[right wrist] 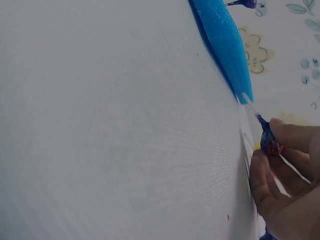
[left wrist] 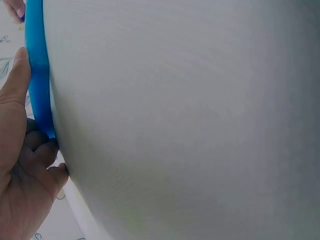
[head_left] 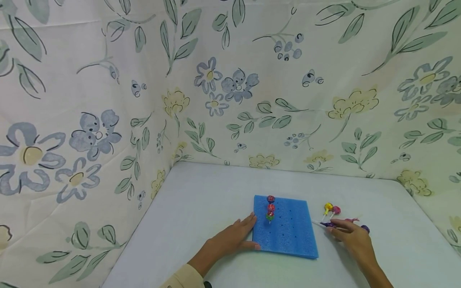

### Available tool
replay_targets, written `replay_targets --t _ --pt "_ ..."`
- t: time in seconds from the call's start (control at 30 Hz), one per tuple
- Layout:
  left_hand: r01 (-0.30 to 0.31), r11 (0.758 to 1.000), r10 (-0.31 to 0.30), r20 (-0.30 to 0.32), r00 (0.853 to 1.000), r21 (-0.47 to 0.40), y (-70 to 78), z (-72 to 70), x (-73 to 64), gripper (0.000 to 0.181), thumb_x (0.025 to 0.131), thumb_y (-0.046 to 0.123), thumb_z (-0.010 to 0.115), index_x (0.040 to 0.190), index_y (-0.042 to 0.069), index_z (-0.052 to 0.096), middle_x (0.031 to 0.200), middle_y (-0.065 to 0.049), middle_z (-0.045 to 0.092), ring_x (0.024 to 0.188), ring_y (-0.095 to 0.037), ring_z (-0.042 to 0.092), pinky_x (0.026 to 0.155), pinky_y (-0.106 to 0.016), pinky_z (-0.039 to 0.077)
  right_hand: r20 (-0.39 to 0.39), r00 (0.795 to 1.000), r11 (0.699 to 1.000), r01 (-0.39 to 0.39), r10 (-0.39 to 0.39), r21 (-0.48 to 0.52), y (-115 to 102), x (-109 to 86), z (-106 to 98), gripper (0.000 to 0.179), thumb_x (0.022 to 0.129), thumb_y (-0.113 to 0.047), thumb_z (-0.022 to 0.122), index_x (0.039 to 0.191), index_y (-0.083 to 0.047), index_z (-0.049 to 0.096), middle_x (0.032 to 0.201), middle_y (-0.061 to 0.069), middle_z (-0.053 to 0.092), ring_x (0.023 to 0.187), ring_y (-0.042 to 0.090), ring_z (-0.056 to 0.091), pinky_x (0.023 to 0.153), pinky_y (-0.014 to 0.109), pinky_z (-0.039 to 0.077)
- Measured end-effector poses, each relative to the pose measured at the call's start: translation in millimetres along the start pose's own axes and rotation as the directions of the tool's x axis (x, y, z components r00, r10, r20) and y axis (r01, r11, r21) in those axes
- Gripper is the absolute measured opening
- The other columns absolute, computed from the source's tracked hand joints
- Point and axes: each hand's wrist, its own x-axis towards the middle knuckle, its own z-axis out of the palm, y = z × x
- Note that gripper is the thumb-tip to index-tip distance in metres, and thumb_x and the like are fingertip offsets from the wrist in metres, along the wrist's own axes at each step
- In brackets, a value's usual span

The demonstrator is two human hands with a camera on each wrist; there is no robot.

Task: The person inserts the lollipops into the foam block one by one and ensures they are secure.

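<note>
A blue foam board [head_left: 299, 230] with small holes lies on the table. Along its left edge rests my left hand [head_left: 234, 236], fingers extended and thumb on the near-left corner; the left wrist view shows the thumb against the foam [left wrist: 39, 65]. Three lollipops, wrapped in dark red, red [head_left: 271, 207] and green, stand in a row in the board's left half. To the right of the board, my right hand [head_left: 351, 237] pinches a lollipop in a dark blue-purple wrapper [right wrist: 270, 142] between thumb and fingers. Its white stick points left at the board's right edge.
Beyond the right hand lie a yellow lollipop [head_left: 328, 207] and a pink one [head_left: 336, 209]. A pink wrapper [head_left: 352, 220] and a dark purple lollipop [head_left: 365, 229] show beside the fingers. Floral cloth [head_left: 230, 132] hangs behind and left of the white table [head_left: 201, 192].
</note>
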Motion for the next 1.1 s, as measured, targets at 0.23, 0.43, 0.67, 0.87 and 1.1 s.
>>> replay_targets --t 0.23,0.43,0.67,0.87,1.1 --pt "-0.001 1.0 0.001 -0.001 1.0 -0.006 -1.0 0.9 0.9 0.096 0.097 0.066 0.064 0.17 0.015 0.027 0.177 0.0 0.023 0.161 -0.027 0.03 0.127 -0.049 0.034 -0.024 1.0 0.996 -0.009 0.011 0.086 -1 -4.0 2 0.054 0.099 -0.033 0.078 0.142 -0.002 0.067 0.132 0.022 0.07 0.088 0.011 0.071 0.07 0.019 0.059" --pt "-0.003 1.0 0.003 -0.004 1.0 -0.014 -1.5 1.5 1.1 0.096 0.097 0.065 0.064 0.169 0.014 0.027 0.177 0.0 0.024 0.16 -0.031 0.032 0.126 -0.05 0.035 -0.057 0.998 0.996 0.029 -0.025 0.08 -7 -9.3 4 0.05 0.097 -0.029 0.081 0.141 -0.007 0.069 0.14 0.02 0.066 0.091 -0.001 0.063 0.072 0.013 0.053" --pt "-0.008 1.0 0.008 -0.007 1.0 -0.01 -0.7 0.1 1.5 0.095 0.098 0.064 0.064 0.169 0.013 0.028 0.177 -0.001 0.024 0.159 -0.034 0.033 0.126 -0.05 0.036 -0.09 0.989 0.991 0.123 -0.119 0.051 -13 -14.8 5 0.05 0.094 -0.028 0.085 0.139 -0.01 0.071 0.135 0.016 0.068 0.091 -0.006 0.058 0.07 0.017 0.052" --pt "-0.015 1.0 0.015 -0.01 1.0 -0.009 -1.3 0.7 0.8 0.095 0.098 0.065 0.064 0.169 0.013 0.028 0.177 -0.001 0.024 0.16 -0.03 0.031 0.126 -0.049 0.035 -0.113 0.986 0.988 0.133 -0.124 0.073 -15 -16.2 4 0.058 0.093 -0.029 0.086 0.141 -0.004 0.066 0.128 0.021 0.072 0.088 -0.018 0.055 0.071 0.011 0.05" --pt "-0.017 1.0 0.017 -0.012 1.0 -0.01 -1.8 1.5 0.7 0.095 0.098 0.065 0.064 0.169 0.013 0.028 0.177 -0.002 0.024 0.16 -0.03 0.032 0.126 -0.049 0.035 -0.132 0.974 0.973 0.199 -0.183 0.118 -14 -17.6 6 0.048 0.1 -0.022 0.077 0.143 -0.003 0.064 0.124 0.025 0.073 0.086 -0.01 0.065 0.071 0.014 0.057"
